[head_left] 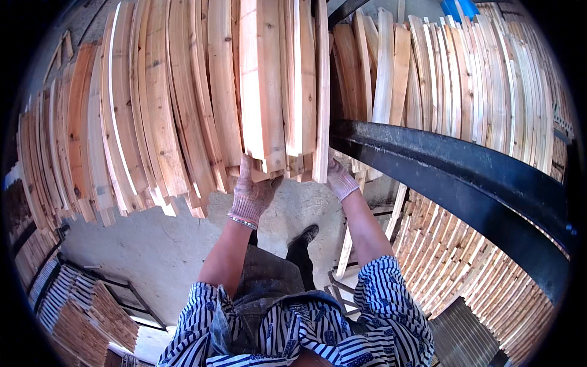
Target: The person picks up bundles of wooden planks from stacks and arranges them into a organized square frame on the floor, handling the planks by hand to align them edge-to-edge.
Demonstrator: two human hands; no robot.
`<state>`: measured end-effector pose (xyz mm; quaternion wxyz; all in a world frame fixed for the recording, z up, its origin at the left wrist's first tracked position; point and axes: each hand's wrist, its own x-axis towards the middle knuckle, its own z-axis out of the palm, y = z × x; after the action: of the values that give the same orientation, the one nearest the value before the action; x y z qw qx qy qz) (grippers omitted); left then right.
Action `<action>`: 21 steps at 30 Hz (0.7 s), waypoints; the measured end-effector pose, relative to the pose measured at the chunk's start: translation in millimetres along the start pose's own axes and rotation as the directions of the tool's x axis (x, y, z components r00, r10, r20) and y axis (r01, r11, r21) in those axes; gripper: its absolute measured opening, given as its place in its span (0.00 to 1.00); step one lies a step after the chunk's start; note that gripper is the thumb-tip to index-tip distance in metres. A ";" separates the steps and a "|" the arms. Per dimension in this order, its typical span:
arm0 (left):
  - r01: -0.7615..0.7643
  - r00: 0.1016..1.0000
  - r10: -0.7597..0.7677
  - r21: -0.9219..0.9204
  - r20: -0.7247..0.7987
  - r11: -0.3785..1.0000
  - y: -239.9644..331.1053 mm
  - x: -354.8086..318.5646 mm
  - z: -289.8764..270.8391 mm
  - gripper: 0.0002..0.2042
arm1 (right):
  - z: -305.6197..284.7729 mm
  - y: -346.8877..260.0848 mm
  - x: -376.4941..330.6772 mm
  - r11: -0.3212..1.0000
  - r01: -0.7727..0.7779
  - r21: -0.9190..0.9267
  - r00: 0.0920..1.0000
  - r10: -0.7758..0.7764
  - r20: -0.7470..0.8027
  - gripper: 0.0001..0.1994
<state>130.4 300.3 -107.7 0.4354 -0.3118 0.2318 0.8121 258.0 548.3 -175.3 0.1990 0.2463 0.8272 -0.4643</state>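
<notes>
Both my hands wear pale knitted gloves and reach up to a bundle of light wooden slats (278,85) standing on end. My left hand (251,191) grips the bundle's lower left end from below. My right hand (339,178) presses against the bundle's right edge, fingers curled on the outermost slat. The slats lean among a long row of similar slats (140,116) fanned out to the left. My striped sleeves and dark trousers show at the bottom.
A thick black steel beam (452,177) runs diagonally on the right, with more slats (465,79) leaning behind it and stacked slats (465,269) below. Concrete floor (165,244) lies under me. Metal racks with stacked wood (85,312) stand at lower left.
</notes>
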 end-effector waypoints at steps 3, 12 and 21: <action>0.021 0.995 -0.028 0.065 0.101 0.998 5.2 12.1 6.1 0.41 | -14.7 -20.3 10.8 0.947 0.024 0.322 0.995 0.007 -0.095 0.33; -0.008 0.998 -0.005 0.188 0.068 0.982 15.1 8.3 15.5 0.43 | -8.9 -56.1 20.7 0.928 0.181 0.327 0.978 -0.135 -0.158 0.26; 0.032 0.999 -0.031 0.093 -0.016 0.995 1.5 23.2 -8.6 0.45 | 10.5 -25.5 46.0 0.845 0.041 0.534 0.999 -0.020 -0.044 0.31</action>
<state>121.8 307.0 -129.9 0.4607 -0.3006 0.2679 0.7910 207.2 538.1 -189.0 0.1001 0.2871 0.6726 -0.6747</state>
